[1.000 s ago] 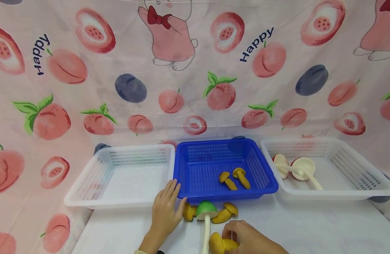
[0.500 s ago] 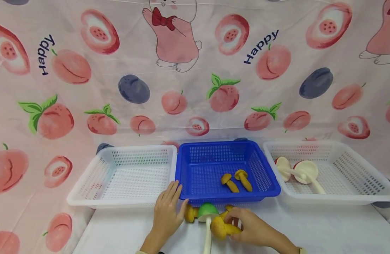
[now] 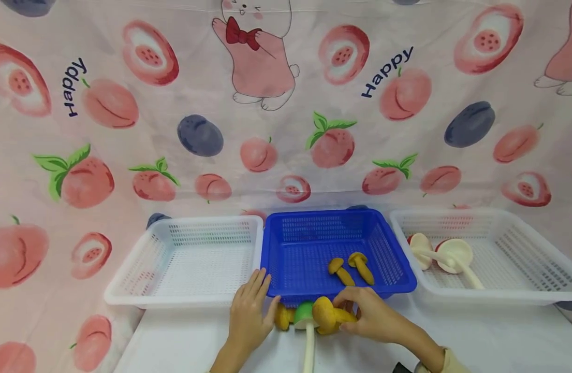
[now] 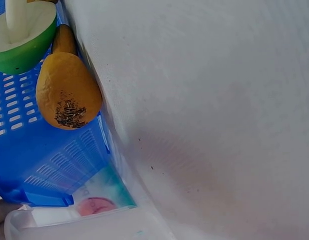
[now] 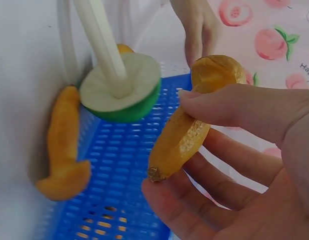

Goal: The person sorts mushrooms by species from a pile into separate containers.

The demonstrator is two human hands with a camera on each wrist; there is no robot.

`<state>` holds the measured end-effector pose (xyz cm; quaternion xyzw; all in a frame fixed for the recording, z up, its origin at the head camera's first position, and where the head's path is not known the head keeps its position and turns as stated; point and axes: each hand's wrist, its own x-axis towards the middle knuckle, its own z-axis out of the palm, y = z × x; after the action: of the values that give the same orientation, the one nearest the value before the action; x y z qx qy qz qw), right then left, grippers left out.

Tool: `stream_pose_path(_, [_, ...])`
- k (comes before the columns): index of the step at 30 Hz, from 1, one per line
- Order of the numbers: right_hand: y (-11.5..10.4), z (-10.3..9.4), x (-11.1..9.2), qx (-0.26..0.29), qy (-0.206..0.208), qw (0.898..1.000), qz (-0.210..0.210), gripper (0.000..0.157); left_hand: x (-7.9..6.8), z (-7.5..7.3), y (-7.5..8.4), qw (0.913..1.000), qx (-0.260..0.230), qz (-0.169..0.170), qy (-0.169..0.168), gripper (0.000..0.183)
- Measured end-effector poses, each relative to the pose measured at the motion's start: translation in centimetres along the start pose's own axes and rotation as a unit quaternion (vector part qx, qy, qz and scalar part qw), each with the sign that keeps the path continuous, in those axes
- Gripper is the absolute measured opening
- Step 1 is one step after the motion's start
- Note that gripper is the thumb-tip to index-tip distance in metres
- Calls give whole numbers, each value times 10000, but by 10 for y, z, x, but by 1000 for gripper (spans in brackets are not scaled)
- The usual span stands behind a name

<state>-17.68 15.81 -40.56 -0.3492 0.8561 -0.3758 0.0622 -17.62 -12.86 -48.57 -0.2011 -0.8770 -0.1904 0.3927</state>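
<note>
In the head view my right hand (image 3: 376, 317) pinches a yellow-brown toy mushroom (image 3: 324, 312) in front of the blue basket (image 3: 299, 264). The right wrist view shows thumb and fingertips around this mushroom's stem (image 5: 177, 142). My left hand (image 3: 250, 314) has its fingers extended against the blue basket's front left corner, beside the left white basket. On the table stand a green-capped mushroom (image 3: 304, 313) with a long white stem, and a yellow-brown mushroom (image 3: 283, 317) to its left. Another yellow-brown mushroom (image 5: 64, 142), mostly hidden from the head view, lies close by.
Two brown mushrooms (image 3: 361, 268) lie inside the blue basket. White baskets flank it: the left one (image 3: 197, 269) shows a bare floor, the right one (image 3: 523, 269) holds two red-and-white long-stemmed mushrooms (image 3: 455, 255). A fruit-print cloth (image 3: 276, 134) hangs behind.
My right hand has carried the yellow-brown mushroom forward, up towards the blue basket's front edge. My left hand has stayed at the basket corner. The head view has shifted slightly.
</note>
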Motion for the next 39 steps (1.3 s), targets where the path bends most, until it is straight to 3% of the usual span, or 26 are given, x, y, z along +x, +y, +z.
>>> stream_pose_path(6, [-1,-9,9,-97,103,9999,30,30,-2,2,-1,10000,-35,-20,-80,47])
stream_pose_path(14, [-3,-20,28,-300,272,9989,-248,28,2,2,-4,10000,-19,-8,-49,47])
stream_pose_path(18, [-2,-21,35,-306,278,9989,-217,28,-2,0,-1,9999,-34,-90,-82,46])
stream_pose_path(33, [20,-20,63,-567,556,9968,-100,25,-2,2,-2,9998,30,112,149,45])
stream_pose_path(39, [26,-16,75,-604,464,9971,28,27,-2,0,-1,9999,22,92,133,45])
